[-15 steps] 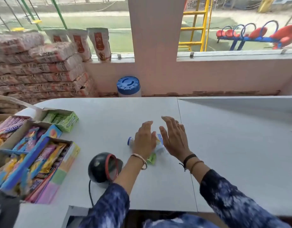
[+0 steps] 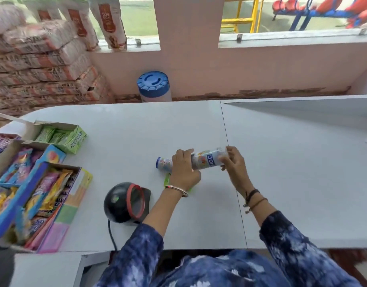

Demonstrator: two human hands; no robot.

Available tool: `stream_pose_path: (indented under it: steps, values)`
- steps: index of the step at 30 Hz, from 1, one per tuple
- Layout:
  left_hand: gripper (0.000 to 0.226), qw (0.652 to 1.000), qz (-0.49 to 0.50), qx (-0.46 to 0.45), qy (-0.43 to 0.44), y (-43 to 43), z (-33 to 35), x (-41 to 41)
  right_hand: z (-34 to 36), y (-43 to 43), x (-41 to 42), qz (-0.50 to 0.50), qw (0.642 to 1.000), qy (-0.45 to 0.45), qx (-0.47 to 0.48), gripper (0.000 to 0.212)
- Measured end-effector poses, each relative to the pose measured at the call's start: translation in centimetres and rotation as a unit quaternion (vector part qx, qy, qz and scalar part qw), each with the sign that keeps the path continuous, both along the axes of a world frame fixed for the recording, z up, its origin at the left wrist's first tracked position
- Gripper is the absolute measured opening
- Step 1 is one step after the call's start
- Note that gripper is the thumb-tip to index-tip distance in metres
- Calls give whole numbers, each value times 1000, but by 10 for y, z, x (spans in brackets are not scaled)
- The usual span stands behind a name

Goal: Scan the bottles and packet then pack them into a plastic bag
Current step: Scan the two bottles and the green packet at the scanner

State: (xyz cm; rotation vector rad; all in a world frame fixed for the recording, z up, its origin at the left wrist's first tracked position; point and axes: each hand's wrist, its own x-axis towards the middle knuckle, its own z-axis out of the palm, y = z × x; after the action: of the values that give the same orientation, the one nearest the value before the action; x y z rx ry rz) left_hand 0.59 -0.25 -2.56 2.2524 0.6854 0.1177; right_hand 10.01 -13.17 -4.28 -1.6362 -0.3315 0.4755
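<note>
Two bottles, one green packet (image 2: 167, 180) on surface (image 2: 282, 172) beside scanner (image 2: 127, 201); nothing scanned or bagged, no plastic bag visible. Right hand (image 2: 233, 162) grip closed on lifted bottle (image 2: 207, 160), held sideways. Left hand (image 2: 183, 169) palm-down, fingers curled over second bottle (image 2: 163, 163) lying flat, covering packet.

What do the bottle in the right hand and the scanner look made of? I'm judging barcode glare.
Bottle in the right hand: probably plastic under a glossy printed wrap, which catches light. Scanner: seemingly smooth black moulded plastic, faintly shiny, with a red-rimmed, dark, see-through window.
</note>
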Motion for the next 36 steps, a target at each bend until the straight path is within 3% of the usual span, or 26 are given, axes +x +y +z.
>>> stream_pose_path:
  steps: [3, 5, 7, 9, 13, 18, 21, 23, 26, 29, 33, 36]
  values:
    - [70, 990, -6, -132, -57, -25, 1, -18, 20, 2, 16, 76, 996, 34, 40, 53]
    - [71, 945, 43, -312, -86, -42, 5, -26, 26, 6, 19, 113, 987, 75, 87, 43]
    - [51, 893, 104, -415, -141, -59, 8, -30, 29, 8, 17, 146, 971, 134, 136, 41]
    - [34, 883, 156, -407, -178, -73, 13, -32, 33, 11, 11, 175, 952, 202, 152, 45]
    - [45, 902, 210, -310, -214, -86, 19, -35, 38, 15, 1, 208, 930, 255, 166, 55]
    - [51, 928, 235, -175, -229, -92, 28, -39, 42, 13, -2, 215, 913, 277, 207, 53]
    - [51, 910, 251, -215, -252, -90, 27, -42, 42, 15, -5, 238, 912, 262, 208, 65]
    - [48, 851, 289, -330, -290, -87, 26, -48, 41, 22, -13, 237, 932, 216, 169, 54]
    - [40, 726, 374, -465, -341, -78, 21, -60, 42, 36, -32, 209, 965, 131, 93, 40]
    - [37, 609, 411, -555, -391, -68, 16, -77, 44, 55, -57, 231, 970, 66, 41, 47]
    - [43, 538, 441, -573, -433, -65, 19, -87, 51, 72, -80, 252, 966, -57, -15, 47]
    - [37, 502, 465, -574, -450, -60, 16, -87, 57, 78, -88, 258, 962, -89, -14, 49]
